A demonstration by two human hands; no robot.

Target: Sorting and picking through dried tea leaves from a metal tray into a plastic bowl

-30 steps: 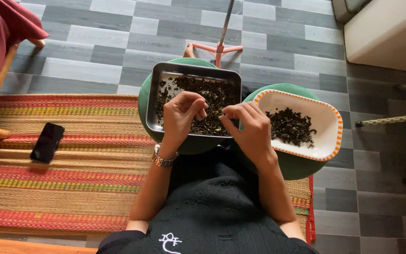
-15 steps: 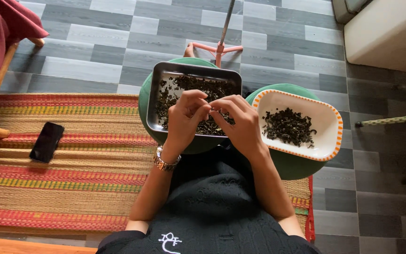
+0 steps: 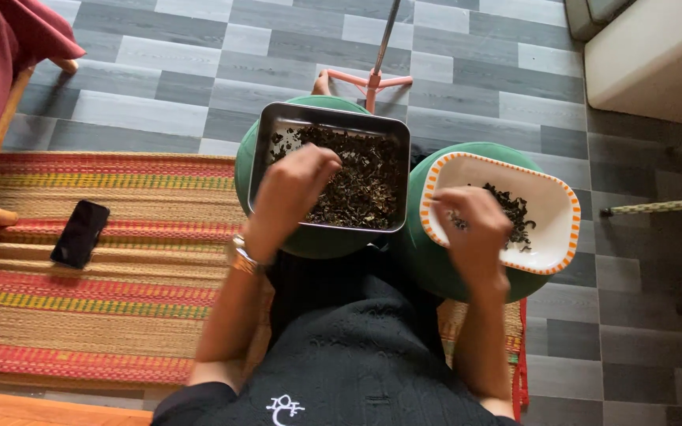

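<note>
On the striped woven mat (image 3: pixel 104 260), near its left edge, lies a black phone (image 3: pixel 79 233). The left hand (image 3: pixel 292 189) hovers, fingers curled, over dark dried leaves (image 3: pixel 361 185) in the square metal tray (image 3: pixel 329 122). The right hand (image 3: pixel 475 229), fingers bunched and blurred, hangs over the white orange-rimmed dish (image 3: pixel 550 209) holding fewer leaves.

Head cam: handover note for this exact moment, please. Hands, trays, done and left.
Left hand: over the metal tray, fingers in the dark dried leaves.
Right hand: over the white tray with orange rim, at its small leaf pile; grip blurred.
Both trays sit on green stools.
Done: small pile in the white tray.
Left: the much larger heap in the metal tray.
</note>
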